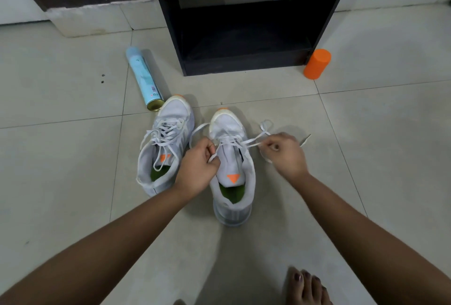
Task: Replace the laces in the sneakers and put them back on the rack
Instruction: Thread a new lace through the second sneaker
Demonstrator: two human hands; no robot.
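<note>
Two white sneakers with orange accents and green insoles stand on the tiled floor. The left sneaker (163, 148) has its white lace threaded and lying loose. The right sneaker (231, 173) is partly laced near the toe. My left hand (199, 164) pinches one end of its white lace (253, 142) at the shoe's left side. On the other side, my right hand (283, 152) pinches the lace's far end, stretched out over the floor. A black shoe rack (244, 16) stands just behind the shoes with its lower shelf open.
A light blue spray can (144, 77) lies on the floor left of the rack, touching the left sneaker's toe. An orange cylinder (317, 63) stands at the rack's right foot. My bare foot (306, 286) shows at the bottom right.
</note>
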